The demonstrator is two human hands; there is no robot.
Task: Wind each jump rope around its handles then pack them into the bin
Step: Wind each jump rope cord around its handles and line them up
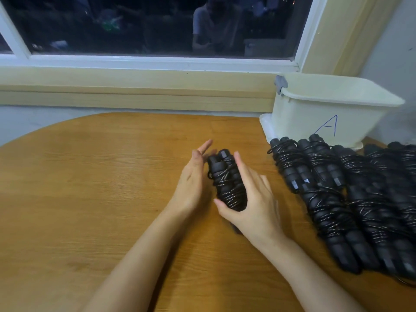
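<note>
A black jump rope (226, 179), its cord wound round its two handles, is held above the middle of the wooden table (101, 188). My right hand (249, 199) grips the bundle from the right, thumb under its near end. My left hand (193, 179) stands just left of it with straight fingers, its palm beside the handles. The cream bin (326, 109), marked with a blue letter A, sits at the table's far right corner.
Several wound black jump ropes (351, 194) lie side by side along the table's right side, in front of the bin. A flat white lid (266, 127) lies under the bin's left edge. A window sill and wall run behind the table.
</note>
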